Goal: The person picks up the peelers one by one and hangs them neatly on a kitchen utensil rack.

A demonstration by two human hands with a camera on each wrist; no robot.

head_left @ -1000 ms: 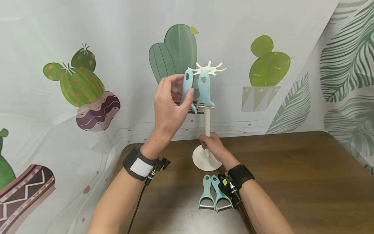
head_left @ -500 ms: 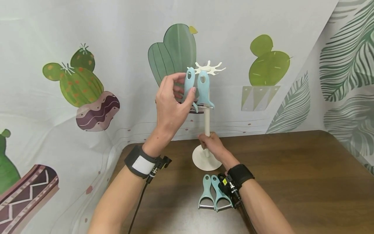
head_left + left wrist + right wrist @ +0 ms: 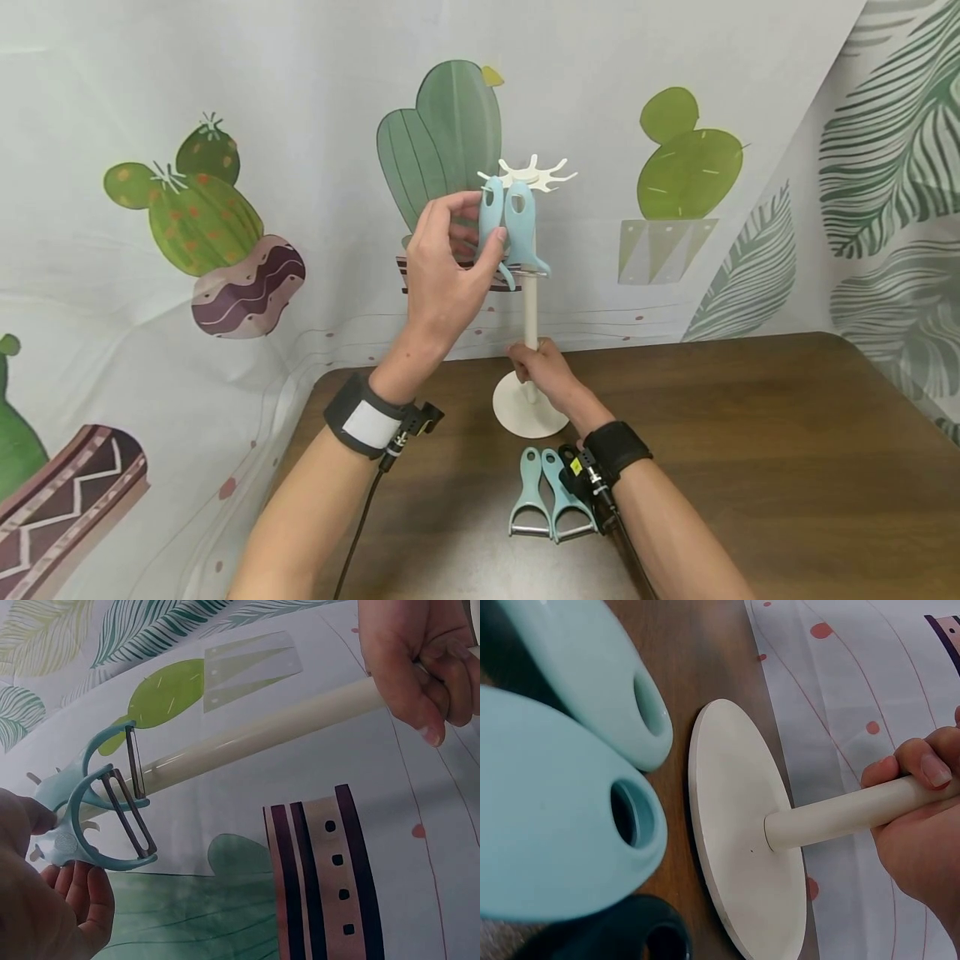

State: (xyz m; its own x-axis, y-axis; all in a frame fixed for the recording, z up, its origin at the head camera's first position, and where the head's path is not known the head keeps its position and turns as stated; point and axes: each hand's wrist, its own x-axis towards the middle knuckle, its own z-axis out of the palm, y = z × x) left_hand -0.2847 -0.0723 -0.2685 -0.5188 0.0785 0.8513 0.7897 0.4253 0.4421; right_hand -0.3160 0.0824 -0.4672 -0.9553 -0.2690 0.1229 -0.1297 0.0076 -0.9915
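My left hand [image 3: 447, 267] pinches a light blue peeler [image 3: 491, 218] by its handle, between thumb and fingers. The handle's hole is up at a prong of the white hook rack [image 3: 531, 175]. Right beside it, a second light blue peeler [image 3: 520, 225] hangs from the rack, blade downward. In the left wrist view, the held peeler's blade [image 3: 131, 817] overlaps the hanging peeler's blade [image 3: 135, 761]. Lower down, my right hand [image 3: 546, 368] grips the stand's cream pole [image 3: 531, 308]. The right wrist view shows its fingers curled round the pole above the round base [image 3: 739, 825].
Two more light blue peelers, one at the left [image 3: 530, 492] and one at the right [image 3: 566, 500], lie on the brown table [image 3: 720, 433] before the base. A dark handle [image 3: 656, 934] lies beside them, mostly hidden by my right wrist gear. A cactus-print cloth [image 3: 322, 167] hangs behind.
My left hand has moved the held peeler slightly right, closing the gap to the hanging peeler and bringing its hole to the rack's prong. The right hand stays on the pole.
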